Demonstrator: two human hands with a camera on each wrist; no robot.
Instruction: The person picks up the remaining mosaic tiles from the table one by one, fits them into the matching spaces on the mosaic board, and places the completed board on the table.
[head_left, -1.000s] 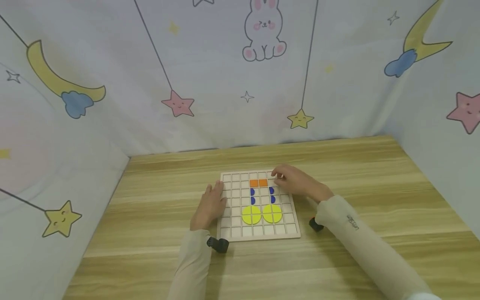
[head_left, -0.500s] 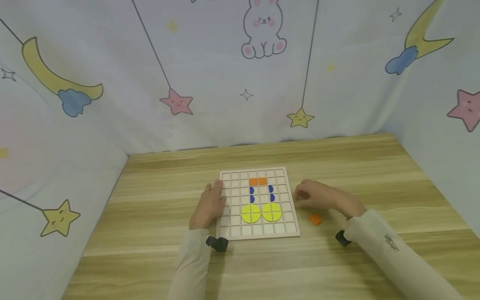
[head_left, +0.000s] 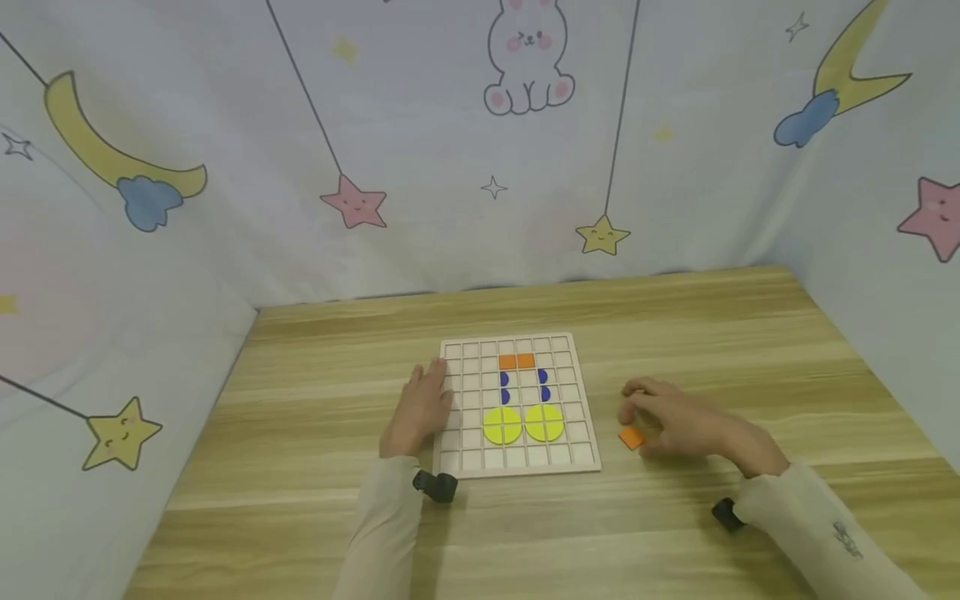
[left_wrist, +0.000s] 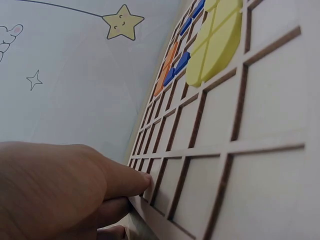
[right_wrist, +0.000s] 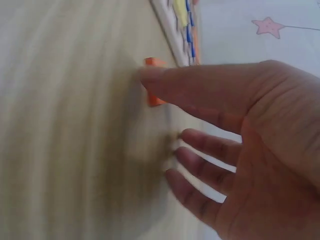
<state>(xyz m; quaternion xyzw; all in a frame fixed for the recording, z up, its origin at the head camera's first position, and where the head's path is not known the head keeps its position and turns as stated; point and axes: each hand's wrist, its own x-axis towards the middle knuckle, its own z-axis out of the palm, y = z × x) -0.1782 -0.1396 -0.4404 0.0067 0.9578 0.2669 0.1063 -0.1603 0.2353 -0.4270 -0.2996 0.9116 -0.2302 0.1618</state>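
A pale wooden grid board [head_left: 465, 457] lies on the table, tiles set in its cells. Two orange square tiles [head_left: 517, 361] sit side by side near its top. Below them are several blue half-round tiles [head_left: 505, 396] and two yellow circles [head_left: 502, 425] made of smaller pieces. My left hand [head_left: 422, 410] rests along the board's left edge; in the left wrist view a fingertip [left_wrist: 145, 181] touches the frame. Right of the board, my right hand [head_left: 678, 421] hovers with spread, bent fingers around a loose orange tile [head_left: 632, 437]. In the right wrist view the thumb partly hides that tile [right_wrist: 154, 97].
The wood-grain table [head_left: 525, 542] extends around the board on all sides. Cloth walls printed with stars, moons and a rabbit [head_left: 528, 58] close off the back and both sides. A small black camera [head_left: 437, 487] is worn on the left wrist, another [head_left: 726, 514] on the right.
My right hand has left the board's upper right corner and moved right and toward me, to the loose orange tile. My left hand has stayed at the board's edge.
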